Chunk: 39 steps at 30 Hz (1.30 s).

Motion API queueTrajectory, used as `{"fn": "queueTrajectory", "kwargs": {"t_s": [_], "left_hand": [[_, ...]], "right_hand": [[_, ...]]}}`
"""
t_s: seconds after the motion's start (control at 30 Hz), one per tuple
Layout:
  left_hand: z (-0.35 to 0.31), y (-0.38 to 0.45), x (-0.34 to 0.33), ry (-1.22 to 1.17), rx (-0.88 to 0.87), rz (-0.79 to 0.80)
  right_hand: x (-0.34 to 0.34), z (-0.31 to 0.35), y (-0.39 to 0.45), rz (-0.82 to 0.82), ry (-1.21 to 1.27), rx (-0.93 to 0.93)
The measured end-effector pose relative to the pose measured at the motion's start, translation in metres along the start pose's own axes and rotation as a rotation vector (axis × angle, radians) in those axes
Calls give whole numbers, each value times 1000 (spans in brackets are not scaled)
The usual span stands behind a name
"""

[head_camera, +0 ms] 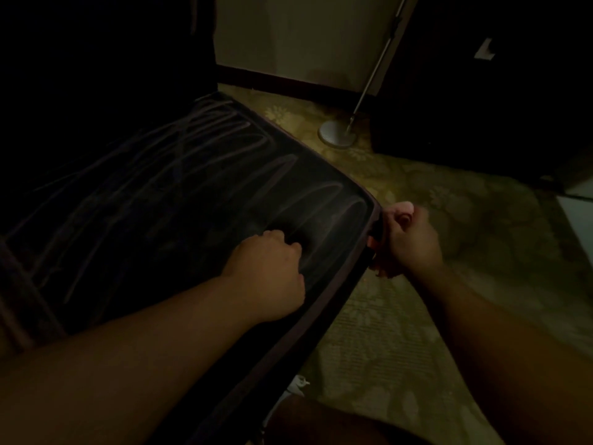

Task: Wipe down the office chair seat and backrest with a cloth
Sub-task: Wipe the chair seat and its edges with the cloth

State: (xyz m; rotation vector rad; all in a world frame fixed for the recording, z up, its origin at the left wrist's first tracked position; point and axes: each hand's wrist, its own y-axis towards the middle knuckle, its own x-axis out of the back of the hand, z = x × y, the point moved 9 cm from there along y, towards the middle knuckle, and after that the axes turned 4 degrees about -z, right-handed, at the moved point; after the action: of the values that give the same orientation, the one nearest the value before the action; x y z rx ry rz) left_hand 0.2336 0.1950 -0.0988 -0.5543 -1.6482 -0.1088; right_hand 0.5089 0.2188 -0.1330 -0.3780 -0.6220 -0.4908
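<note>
- The left hand (268, 271) rests knuckles-up on the seat (179, 194), fingers curled under; whether it clutches a dark rag is too dim to tell.
- The right hand (406, 240) is closed round a pale cloth (401, 208) bunched in its fist, pressed against the seat's right edge near the front corner.
- The seat is dark and crossed by many curved smear lines, which I read as wipe marks over most of its top, so the seat top looks largely covered and the rim is the part in hand.
- The backrest (106, 49) rises at upper left, nearly lost in shadow; no marks show there, so it probably remains to do.
- On the patterned carpet (417, 316) stands a lamp base (337, 133) with a slanting pole, well apart from the hands.
- A dark cabinet (497, 91) fills the upper right; poor light is the main hindrance.
</note>
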Motion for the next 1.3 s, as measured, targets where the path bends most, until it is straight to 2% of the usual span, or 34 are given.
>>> {"fn": "queueTrajectory", "kwargs": {"t_s": [0.2, 0.37, 0.5, 0.57, 0.7, 0.77, 0.93, 1.0, 1.07, 1.13, 1.17, 1.3], "left_hand": [[-9, -4, 4, 114, -43, -7], [-11, -1, 4, 129, -79, -21], [-13, -2, 8, 131, -80, -8], [-16, -4, 6, 180, -86, -3], [-18, -3, 7, 196, -104, 19], [-14, -1, 7, 190, -93, 24], [-14, -3, 8, 175, -87, 15], [-13, -6, 6, 175, -88, 17], [-9, -9, 2, 156, -89, 24], [-6, -12, 1, 132, -83, 18], [-5, -14, 1, 127, -79, 17], [-10, -17, 1, 151, -80, 22]], "right_hand": [[-9, 10, -44, 178, -64, 164], [2, 30, -14, 57, -167, 216], [-16, 16, -53, 254, -46, 198], [-15, 12, -54, 298, -21, 165], [-3, 38, -26, 89, -147, 272], [-6, 40, -26, 48, -76, 262], [-22, 11, -80, 285, -227, 416], [-17, 12, -79, 327, -179, 389], [-11, 15, -62, 247, -116, 287], [-8, 21, -59, 95, -131, 306], [-16, 19, -69, 78, -162, 323], [-42, -7, -118, 306, -321, 519]]}}
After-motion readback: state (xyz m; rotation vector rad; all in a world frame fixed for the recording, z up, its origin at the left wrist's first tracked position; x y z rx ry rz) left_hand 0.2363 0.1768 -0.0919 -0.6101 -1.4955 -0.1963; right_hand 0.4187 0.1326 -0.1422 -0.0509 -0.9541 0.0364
